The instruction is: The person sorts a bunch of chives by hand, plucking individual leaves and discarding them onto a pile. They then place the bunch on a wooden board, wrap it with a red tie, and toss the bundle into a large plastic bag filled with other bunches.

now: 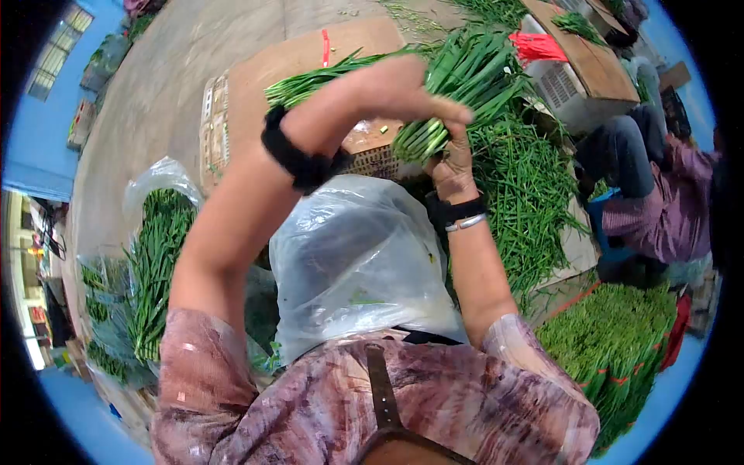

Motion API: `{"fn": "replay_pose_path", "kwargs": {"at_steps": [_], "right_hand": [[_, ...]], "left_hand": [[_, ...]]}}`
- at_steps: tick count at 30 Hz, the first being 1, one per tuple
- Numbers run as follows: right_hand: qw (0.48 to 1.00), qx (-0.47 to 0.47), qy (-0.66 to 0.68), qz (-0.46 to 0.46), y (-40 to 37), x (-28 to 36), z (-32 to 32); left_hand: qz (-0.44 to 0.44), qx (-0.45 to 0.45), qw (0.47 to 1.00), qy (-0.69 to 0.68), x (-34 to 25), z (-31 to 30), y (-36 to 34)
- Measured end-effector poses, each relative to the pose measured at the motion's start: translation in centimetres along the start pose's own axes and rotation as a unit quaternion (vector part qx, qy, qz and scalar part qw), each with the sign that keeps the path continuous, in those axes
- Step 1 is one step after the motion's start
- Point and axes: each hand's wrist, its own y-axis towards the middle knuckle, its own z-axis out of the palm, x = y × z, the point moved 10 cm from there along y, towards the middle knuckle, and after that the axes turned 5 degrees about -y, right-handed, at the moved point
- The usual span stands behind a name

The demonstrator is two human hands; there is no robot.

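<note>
My right hand [457, 159] is closed around the lower part of a bunch of long green stalks [473, 70], whose pale cut ends point down toward me. Across the top of this bunch lies my left hand [403, 89], slightly blurred, with its thumb or a finger reaching over the stalks near my right hand; its other fingers are hidden. Behind my left wrist, more green stalks [298, 89] lie on a cardboard sheet [271, 66] over a plastic crate [215, 116]. Clear plastic sheeting [356, 256] covers my lap.
Loose green stalks [527, 194] are heaped at the right. A white crate [570, 97] with red ties [539, 48] stands beyond them. Another person [659, 194] sits at the far right. Tied bundles [612, 333] lie at the lower right, bagged greens [159, 256] at the left.
</note>
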Motion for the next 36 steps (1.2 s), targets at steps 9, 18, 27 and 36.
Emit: {"fn": "replay_pose_path", "kwargs": {"at_steps": [9,18,27,36], "right_hand": [[0.992,-0.121,-0.017,0.014,-3.3,0.3,-1.9],[0.980,-0.198,-0.027,-0.010,-4.9,0.9,-4.1],[0.970,-0.232,-0.068,-0.033,-5.9,2.8,-5.9],[0.944,-0.283,-0.125,-0.114,-7.8,5.7,-4.9]], "left_hand": [[0.207,-0.236,0.944,0.103,-2.9,3.7,-6.8],[0.188,-0.275,0.936,0.113,-2.1,7.3,-5.2],[0.178,-0.151,0.972,-0.014,-0.7,9.5,-6.2],[0.174,-0.255,0.943,0.125,-4.4,8.4,-7.2]]}}
